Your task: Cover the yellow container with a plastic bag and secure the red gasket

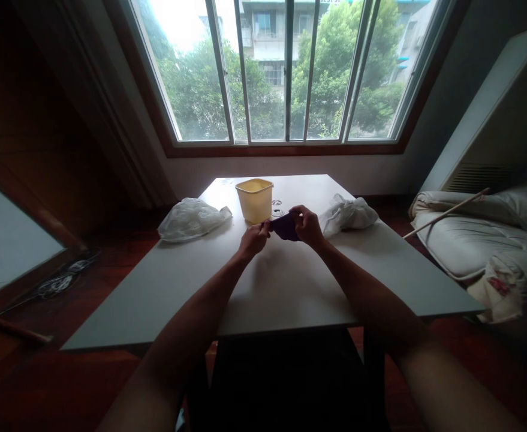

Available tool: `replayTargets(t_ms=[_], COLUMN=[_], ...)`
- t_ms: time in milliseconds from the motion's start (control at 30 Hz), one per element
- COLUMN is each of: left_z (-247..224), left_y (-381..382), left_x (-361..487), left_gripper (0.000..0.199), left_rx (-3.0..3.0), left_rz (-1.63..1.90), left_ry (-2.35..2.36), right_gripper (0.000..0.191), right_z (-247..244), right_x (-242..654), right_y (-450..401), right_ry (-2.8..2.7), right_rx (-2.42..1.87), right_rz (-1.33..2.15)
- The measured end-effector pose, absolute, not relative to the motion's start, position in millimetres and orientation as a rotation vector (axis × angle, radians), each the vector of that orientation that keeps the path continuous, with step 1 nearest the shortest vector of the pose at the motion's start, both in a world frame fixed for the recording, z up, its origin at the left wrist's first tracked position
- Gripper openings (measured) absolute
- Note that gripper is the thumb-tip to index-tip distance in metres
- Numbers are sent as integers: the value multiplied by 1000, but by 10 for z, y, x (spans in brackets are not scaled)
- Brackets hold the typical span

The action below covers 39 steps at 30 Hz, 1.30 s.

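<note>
A small dark purple cloth [285, 228] is stretched between my two hands, held above the white table [290, 288]. My left hand [255, 239] pinches its left end, fingers closed. At the cloth's right side, my right hand [307, 224] grips it with bent fingers. Just beyond my left hand stands a yellow plastic bin [255, 203], upright with its top open; its inside is mostly hidden. Behind the cloth, some dark ring-shaped marks or items [277, 210] show on the tabletop, too small to make out.
A white plastic bag [193, 221] lies at the table's left, and another crumpled one [348, 213] to the right. Beyond the table's right edge are a pale folded mattress [492, 222] and a thin stick [447, 213]. Cables [63, 281] lie on the floor at left.
</note>
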<state>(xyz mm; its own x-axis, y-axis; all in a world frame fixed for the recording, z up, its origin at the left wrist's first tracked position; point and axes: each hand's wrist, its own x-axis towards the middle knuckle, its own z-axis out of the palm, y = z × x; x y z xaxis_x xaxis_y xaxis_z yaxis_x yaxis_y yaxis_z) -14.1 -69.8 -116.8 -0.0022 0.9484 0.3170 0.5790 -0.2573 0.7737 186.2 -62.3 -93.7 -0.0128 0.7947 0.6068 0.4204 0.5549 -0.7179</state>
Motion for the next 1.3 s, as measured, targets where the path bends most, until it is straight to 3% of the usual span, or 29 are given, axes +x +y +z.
replayTargets(t_ms=[67, 167, 233, 300, 500, 600, 733, 933, 1167, 1300], left_z=[-1152, -1133, -1137, -1152, -1139, -1122, -1154, -1207, -1306, -1334], left_y=[-710, -755, -778, -785, -751, -713, -657, -657, -599, -578], left_x=[-145, -124, -90, -48, 15, -4, -32, -36, -42, -49], left_gripper=[45, 63, 46, 31, 44, 41, 37, 63, 34, 35], left_rx=[1939, 2221, 2271, 2138, 1469, 1273, 1086, 1130, 1527, 1726], left_rz=[1268, 1388, 1285, 1192, 1339, 1366, 1397, 1363, 1396, 1428], left_ry=[1605, 1354, 1109, 996, 945, 900, 929, 1011, 1061, 1105], right_gripper=[25, 24, 24, 28, 59, 67, 53, 33, 18, 16], right_z=[-925, -900, -890, -894, -973, -1015, -1053, -1092, -1056, -997], right_x=[1857, 1844, 1837, 1842, 1912, 1892, 1832, 1862, 1889, 1948], right_y=[-646, -676, -679, -667, -636, -624, -570, -502, -462, -473], right_ry=[-1689, -1783, -1777, -1713, -1576, -1420, -1198, -1092, -974, -960], right_rx=[-986, -925, -908, -916, -851, -785, -875, -1022, -1048, -1035], right_rz=[416, 527, 596, 655, 1410, 1577, 1560, 1384, 1377, 1427])
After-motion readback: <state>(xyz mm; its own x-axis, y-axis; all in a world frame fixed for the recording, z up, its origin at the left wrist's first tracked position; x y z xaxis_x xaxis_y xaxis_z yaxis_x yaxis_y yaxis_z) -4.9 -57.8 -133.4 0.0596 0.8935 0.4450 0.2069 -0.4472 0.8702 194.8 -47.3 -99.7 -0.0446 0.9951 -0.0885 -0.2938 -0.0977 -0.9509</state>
